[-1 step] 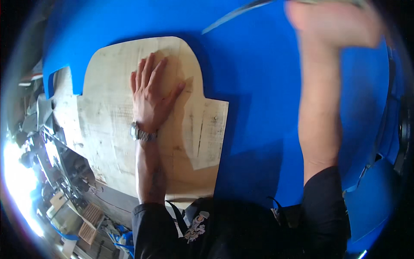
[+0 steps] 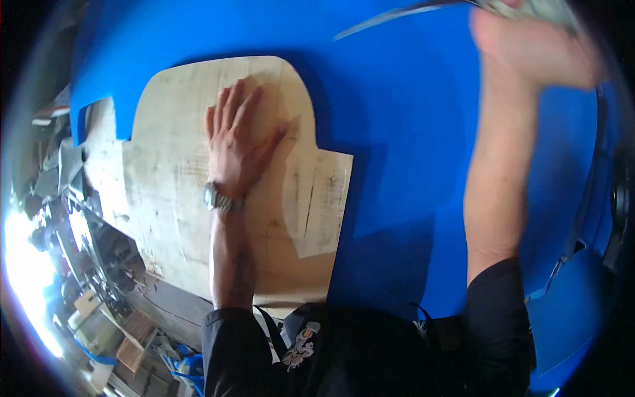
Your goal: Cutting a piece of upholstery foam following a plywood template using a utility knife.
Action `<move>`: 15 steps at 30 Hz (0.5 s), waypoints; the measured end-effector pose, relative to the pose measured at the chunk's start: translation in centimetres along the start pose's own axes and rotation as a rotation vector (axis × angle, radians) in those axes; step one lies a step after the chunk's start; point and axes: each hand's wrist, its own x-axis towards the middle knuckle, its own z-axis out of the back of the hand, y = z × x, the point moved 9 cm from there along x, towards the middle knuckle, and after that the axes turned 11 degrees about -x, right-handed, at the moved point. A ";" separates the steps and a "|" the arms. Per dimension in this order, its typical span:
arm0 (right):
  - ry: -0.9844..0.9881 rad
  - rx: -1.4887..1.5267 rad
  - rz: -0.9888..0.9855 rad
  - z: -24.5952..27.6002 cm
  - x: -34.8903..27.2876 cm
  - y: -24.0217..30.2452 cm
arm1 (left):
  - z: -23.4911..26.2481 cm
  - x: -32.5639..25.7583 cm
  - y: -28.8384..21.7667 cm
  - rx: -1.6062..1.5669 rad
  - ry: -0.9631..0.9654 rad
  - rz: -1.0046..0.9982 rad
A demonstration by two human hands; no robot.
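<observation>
Nothing has moved since the earlier frame; both hands sit where they were. Blue sheet (image 2: 410,165) covers most of the view, spreading from twelve to five o'clock over the wooden surface (image 2: 165,192), whose pale board shows at nine o'clock. Left hand (image 2: 236,135) lies flat and open on the wood, fingers spread, wristwatch (image 2: 217,198) just below it. Right hand (image 2: 529,49), raised at one o'clock and blurred, seems closed on a thin curved strip (image 2: 390,16); how firmly, I cannot tell.
</observation>
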 end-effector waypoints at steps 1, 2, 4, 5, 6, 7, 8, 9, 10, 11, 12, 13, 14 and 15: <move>0.004 -0.121 0.013 4.4 -0.3 2.9 | 1.2 -0.4 -0.8 -0.060 -0.016 -0.032; 0.004 -0.256 0.033 7.5 -0.7 4.8 | 2.2 -0.2 -1.8 -0.128 -0.032 -0.077; -0.307 -0.223 -0.024 6.7 -5.9 5.4 | 5.2 -1.9 -1.9 -0.151 -0.057 -0.006; -0.404 -0.346 -0.025 6.8 -8.8 5.4 | 4.2 -3.0 -0.5 -0.140 -0.022 0.008; -0.604 -0.480 -0.104 8.4 -12.5 5.7 | 4.5 -4.0 0.6 -0.180 -0.114 -0.009; -0.563 -0.453 -0.155 9.2 -15.3 5.9 | 5.6 -4.4 0.6 -0.223 -0.152 -0.023; -0.809 -0.533 -0.246 9.3 -18.6 6.5 | 6.9 -5.5 1.1 -0.188 -0.204 -0.038; -0.879 -0.493 -0.276 10.4 -21.4 7.5 | 9.0 -6.7 0.9 -0.166 -0.254 -0.018; -0.958 -0.470 -0.309 11.8 -23.6 9.3 | 10.4 -7.8 0.1 -0.121 -0.250 -0.048; -1.032 -0.539 -0.349 11.4 -25.1 10.9 | 11.3 -9.5 -0.5 -0.065 -0.296 -0.047; -1.123 -0.625 -0.369 10.9 -26.9 13.3 | 11.8 -11.2 -1.7 -0.007 -0.297 -0.069; -1.109 -0.748 -0.386 9.1 -28.0 15.6 | 12.5 -12.9 -3.2 0.054 -0.294 -0.104; -1.023 -0.911 -0.484 8.4 -29.0 17.1 | 12.8 -15.2 -4.5 0.065 -0.192 -0.028; -0.932 -1.046 -0.560 7.8 -29.5 18.0 | 12.4 -18.5 -4.3 0.010 -0.100 0.038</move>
